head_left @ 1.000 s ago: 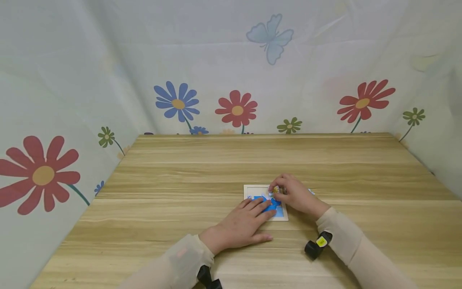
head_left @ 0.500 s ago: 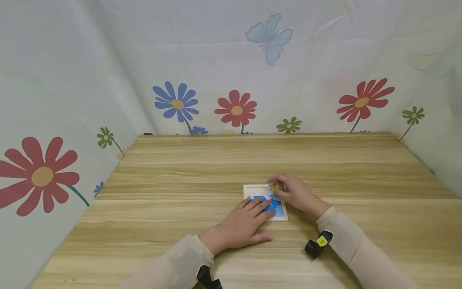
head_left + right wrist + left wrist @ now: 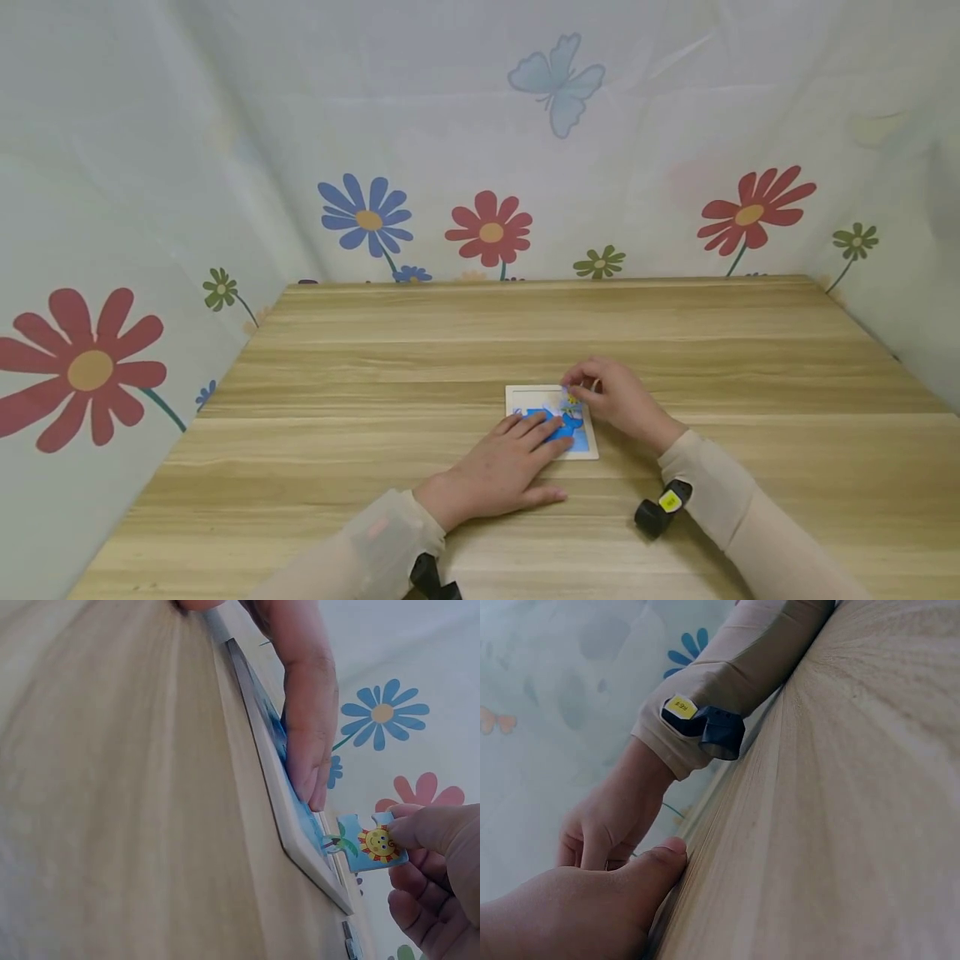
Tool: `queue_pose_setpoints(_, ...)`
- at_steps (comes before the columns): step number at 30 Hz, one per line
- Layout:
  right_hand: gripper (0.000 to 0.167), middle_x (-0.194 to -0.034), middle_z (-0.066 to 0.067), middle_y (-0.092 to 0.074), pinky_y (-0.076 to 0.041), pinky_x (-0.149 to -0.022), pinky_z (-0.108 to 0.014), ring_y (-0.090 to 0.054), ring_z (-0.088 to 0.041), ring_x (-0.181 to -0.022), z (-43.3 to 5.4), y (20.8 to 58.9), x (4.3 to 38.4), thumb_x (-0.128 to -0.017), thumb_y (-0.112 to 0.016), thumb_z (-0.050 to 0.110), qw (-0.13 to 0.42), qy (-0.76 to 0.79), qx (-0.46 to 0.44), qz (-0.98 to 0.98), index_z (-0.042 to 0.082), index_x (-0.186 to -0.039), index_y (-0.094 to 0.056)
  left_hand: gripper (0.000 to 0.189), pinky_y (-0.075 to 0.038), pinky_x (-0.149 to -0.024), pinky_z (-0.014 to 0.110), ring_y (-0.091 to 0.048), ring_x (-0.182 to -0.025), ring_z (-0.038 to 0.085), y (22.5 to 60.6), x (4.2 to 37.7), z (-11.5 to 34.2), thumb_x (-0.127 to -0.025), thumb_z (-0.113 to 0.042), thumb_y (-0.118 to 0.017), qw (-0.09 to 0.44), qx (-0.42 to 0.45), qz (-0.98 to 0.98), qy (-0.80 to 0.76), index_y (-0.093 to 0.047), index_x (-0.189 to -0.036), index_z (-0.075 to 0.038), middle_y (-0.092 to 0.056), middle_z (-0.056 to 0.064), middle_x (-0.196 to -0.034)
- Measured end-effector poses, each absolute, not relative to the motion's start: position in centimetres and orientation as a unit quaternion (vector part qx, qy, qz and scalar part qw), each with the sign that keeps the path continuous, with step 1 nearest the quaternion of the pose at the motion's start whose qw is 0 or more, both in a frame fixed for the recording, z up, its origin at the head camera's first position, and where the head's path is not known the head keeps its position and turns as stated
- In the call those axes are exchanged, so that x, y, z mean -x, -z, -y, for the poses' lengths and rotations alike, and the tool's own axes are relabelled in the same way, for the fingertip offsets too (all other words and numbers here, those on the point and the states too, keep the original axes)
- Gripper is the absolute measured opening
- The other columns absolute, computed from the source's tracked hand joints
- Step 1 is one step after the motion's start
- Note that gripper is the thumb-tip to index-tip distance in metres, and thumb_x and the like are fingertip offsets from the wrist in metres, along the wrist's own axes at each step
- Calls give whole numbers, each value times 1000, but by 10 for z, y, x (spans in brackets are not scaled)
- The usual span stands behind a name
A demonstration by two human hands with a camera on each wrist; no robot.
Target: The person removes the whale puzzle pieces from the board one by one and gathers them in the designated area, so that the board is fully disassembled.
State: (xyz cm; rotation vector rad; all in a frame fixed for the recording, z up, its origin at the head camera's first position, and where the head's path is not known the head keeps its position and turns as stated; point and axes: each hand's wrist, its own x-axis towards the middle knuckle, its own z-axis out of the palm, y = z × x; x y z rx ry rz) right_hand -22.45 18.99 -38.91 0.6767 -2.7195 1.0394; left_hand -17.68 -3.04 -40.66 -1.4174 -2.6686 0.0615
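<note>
A jigsaw piece [image 3: 375, 844] with a smiling sun and a palm tree is pinched between the thumb and fingers of my right hand [image 3: 626, 404]. It is tilted over the far right corner of a pale puzzle tray [image 3: 529, 397], one edge close to the tray in the right wrist view. Blue assembled pieces [image 3: 579, 439] fill the near part of the tray; bare backing shows at its far left. My left hand [image 3: 498, 468] lies flat with straight fingers across the blue pieces, thumb [image 3: 664, 859] out on the table.
A second loose piece [image 3: 351, 941] lies on the table beside the tray in the right wrist view. The wood-grain table [image 3: 375, 358] runs back to a white cloth [image 3: 420, 100] printed with flowers. Black cameras [image 3: 654, 517] are strapped to both wrists.
The sun piece has been turned and tilted in my right fingers, staying over the tray's far right corner. My right hand has shifted only slightly; the left has stayed put.
</note>
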Motion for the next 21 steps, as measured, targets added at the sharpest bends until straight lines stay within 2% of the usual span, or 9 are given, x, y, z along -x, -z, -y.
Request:
queue_pose_setpoints(13,10,-95,-6,-69,-48,-70,-23,-54,-10,-80,-196,379,225,-92,-62,6,32,-355,-222,908,7,-96,-71,66,-31,-116,46,-31,-145,22,411,175,29,-95,-63,-36,51,463,885,-15,-36,-149,-25,-35,2,-156)
queue_pose_setpoints(21,9,-92,-10,-71,-49,-68,-22,-58,-9,-77,-205,367,229,-90,-63,3,52,-353,-245,902,3,-95,-71,66,-31,-116,46,-31,-145,23,410,175,30,-95,-63,-37,51,465,884,-13,-35,-149,-24,-35,3,-156)
